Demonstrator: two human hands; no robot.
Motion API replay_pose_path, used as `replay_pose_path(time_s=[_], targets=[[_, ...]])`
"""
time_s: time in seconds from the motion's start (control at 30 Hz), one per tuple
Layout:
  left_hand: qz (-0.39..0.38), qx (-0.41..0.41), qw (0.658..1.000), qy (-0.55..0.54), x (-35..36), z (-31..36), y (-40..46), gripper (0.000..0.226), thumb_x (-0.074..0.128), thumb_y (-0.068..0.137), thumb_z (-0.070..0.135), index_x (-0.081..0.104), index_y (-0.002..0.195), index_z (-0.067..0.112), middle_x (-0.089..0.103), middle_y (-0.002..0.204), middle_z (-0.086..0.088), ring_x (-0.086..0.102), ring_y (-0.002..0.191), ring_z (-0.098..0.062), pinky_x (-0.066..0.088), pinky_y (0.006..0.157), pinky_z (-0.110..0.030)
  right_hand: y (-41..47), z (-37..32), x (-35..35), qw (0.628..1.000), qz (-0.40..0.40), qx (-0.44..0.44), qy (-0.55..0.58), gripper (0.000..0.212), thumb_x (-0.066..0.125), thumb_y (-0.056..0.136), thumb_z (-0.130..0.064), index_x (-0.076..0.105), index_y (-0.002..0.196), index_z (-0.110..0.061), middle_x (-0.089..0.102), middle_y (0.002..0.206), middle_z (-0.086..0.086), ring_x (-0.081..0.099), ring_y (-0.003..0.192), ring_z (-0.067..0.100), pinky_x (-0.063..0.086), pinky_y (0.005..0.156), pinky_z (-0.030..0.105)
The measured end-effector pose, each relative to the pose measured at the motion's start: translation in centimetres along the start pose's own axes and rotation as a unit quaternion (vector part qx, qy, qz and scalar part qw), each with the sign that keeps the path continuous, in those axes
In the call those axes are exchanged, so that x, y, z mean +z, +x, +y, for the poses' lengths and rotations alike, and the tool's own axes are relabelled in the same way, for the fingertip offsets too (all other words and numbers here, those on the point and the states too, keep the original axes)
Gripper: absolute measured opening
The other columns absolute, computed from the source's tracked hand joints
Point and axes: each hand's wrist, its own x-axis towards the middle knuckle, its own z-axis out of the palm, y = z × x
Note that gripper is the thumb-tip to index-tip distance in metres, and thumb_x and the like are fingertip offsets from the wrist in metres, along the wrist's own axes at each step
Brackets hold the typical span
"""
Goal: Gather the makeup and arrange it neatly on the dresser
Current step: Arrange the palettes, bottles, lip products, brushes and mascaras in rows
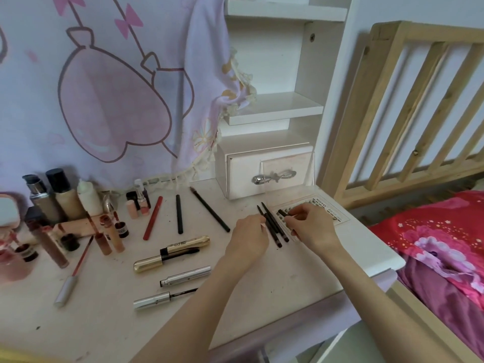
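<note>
While two thin black pencils (273,224) lie side by side on the white dresser (262,284), long axes running away and slightly leftward, the left hand (248,239) touches them with curled fingers and the right hand (309,226), just beside, pinches a short dark piece (282,213).

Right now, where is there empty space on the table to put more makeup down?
The near strip of the dresser is bare, below the silver tubes and left of the person's forearms. The near right corner by the bed is bare too. It is crowded at the back left, among the bottles and lip glosses, and where both hands handle the black pencils.
</note>
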Motion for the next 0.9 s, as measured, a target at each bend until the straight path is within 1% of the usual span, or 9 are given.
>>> replay_pose_path(time_s=[0.1, 0.23, 0.4, 0.53, 0.63, 0.67, 0.77, 0.83, 0.9], targets=[[0.017, 0.022, 0.998, 0.052, -1.2, -1.4, 0.1, 0.036, 0.037, 0.097, 0.011, 0.051, 0.13, 0.011, 0.054, 0.131, -0.009, 0.046, 0.122, -0.022, 0.036, 0.102, -0.03, 0.1, -1.1, 1.3, 0.994, 0.016, -0.047, -0.095, 0.009, 0.059, 0.085, -0.014, 0.063, 0.09, -0.008, 0.065, 0.082, 0.004, 0.061, 0.079, 0.02, 0.044, 0.068, 0.025], [0.027, 0.05, 0.985, 0.164, -4.2, -3.8, 0.6, 0.035, 0.039, 0.096, 0.011, 0.052, 0.129, 0.015, 0.052, 0.129, -0.006, 0.041, 0.121, -0.024, 0.036, 0.098, -0.033, -0.3, -2.3, 3.8, 0.972, 0.009, -0.115, -0.206, 0.016, 0.05, 0.091, -0.016, 0.057, 0.098, -0.003, 0.065, 0.094, 0.014, 0.059, 0.091, 0.029, 0.046, 0.078, 0.037], [0.0, 0.054, 0.975, 0.214, -6.6, -6.2, 1.0, 0.036, 0.038, 0.097, 0.009, 0.052, 0.129, 0.017, 0.05, 0.13, -0.006, 0.04, 0.122, -0.023, 0.035, 0.101, -0.035, -0.4, -2.0, 6.5, 0.9, 0.03, -0.171, -0.399, 0.017, 0.041, 0.093, -0.015, 0.052, 0.104, -0.007, 0.061, 0.107, 0.01, 0.049, 0.107, 0.027, 0.035, 0.087, 0.033], [-0.054, 0.043, 0.966, 0.248, -7.2, -7.3, 1.6, 0.048, 0.041, 0.091, 0.002, 0.045, 0.135, 0.021, 0.043, 0.137, -0.004, 0.035, 0.126, -0.023, 0.034, 0.099, -0.032, -0.1, -1.6, 7.0, 0.884, 0.033, -0.16, -0.438, 0.021, 0.052, 0.092, -0.024, 0.059, 0.103, -0.007, 0.059, 0.107, 0.008, 0.049, 0.108, 0.027, 0.037, 0.088, 0.034], [-0.066, 0.049, 0.963, 0.259, -7.1, -7.3, 1.4, 0.057, 0.043, 0.086, -0.001, 0.039, 0.139, 0.021, 0.038, 0.142, -0.003, 0.031, 0.129, -0.022, 0.03, 0.1, -0.033, -0.2, -2.2, 7.4, 0.885, 0.05, -0.212, -0.413, 0.021, 0.08, 0.063, -0.018, 0.063, 0.069, -0.007, 0.06, 0.072, 0.01, 0.06, 0.072, 0.029, 0.045, 0.062, 0.036], [-0.055, 0.051, 0.964, 0.256, -7.1, -7.3, 1.3, 0.057, 0.042, 0.087, -0.001, 0.038, 0.14, 0.021, 0.037, 0.143, -0.002, 0.03, 0.13, -0.022, 0.028, 0.101, -0.034, -0.2, -2.4, 7.8, 0.892, 0.029, -0.234, -0.386, 0.02, 0.078, 0.068, -0.019, 0.064, 0.071, -0.004, 0.061, 0.074, 0.012, 0.06, 0.075, 0.032, 0.046, 0.064, 0.038], [-0.014, 0.054, 0.969, 0.24, -7.5, -7.2, 1.0, 0.052, 0.04, 0.092, 0.003, 0.036, 0.14, 0.022, 0.035, 0.145, -0.002, 0.026, 0.134, -0.02, 0.026, 0.105, -0.034, -0.3, -3.8, 9.2, 0.902, -0.05, -0.238, -0.357, 0.037, 0.052, 0.092, -0.037, 0.061, 0.11, -0.006, 0.057, 0.11, 0.011, 0.049, 0.109, 0.03, 0.039, 0.09, 0.037], [-0.002, 0.051, 0.972, 0.231, -8.1, -7.5, 0.7, 0.049, 0.037, 0.095, 0.006, 0.036, 0.14, 0.023, 0.035, 0.145, -0.002, 0.025, 0.135, -0.02, 0.026, 0.105, -0.035, 0.0, -4.5, 10.2, 0.904, -0.095, -0.215, -0.357, 0.039, 0.047, 0.094, -0.037, 0.054, 0.118, -0.007, 0.052, 0.12, 0.01, 0.044, 0.115, 0.027, 0.038, 0.094, 0.035], [0.006, 0.048, 0.975, 0.217, -8.7, -8.0, 0.3, 0.046, 0.036, 0.096, 0.008, 0.037, 0.14, 0.023, 0.036, 0.144, -0.001, 0.025, 0.134, -0.019, 0.025, 0.106, -0.035, 0.0, -5.0, 11.0, 0.906, -0.114, -0.196, -0.356, 0.03, 0.044, 0.095, -0.025, 0.051, 0.115, -0.005, 0.051, 0.12, 0.013, 0.045, 0.113, 0.029, 0.038, 0.09, 0.035]])
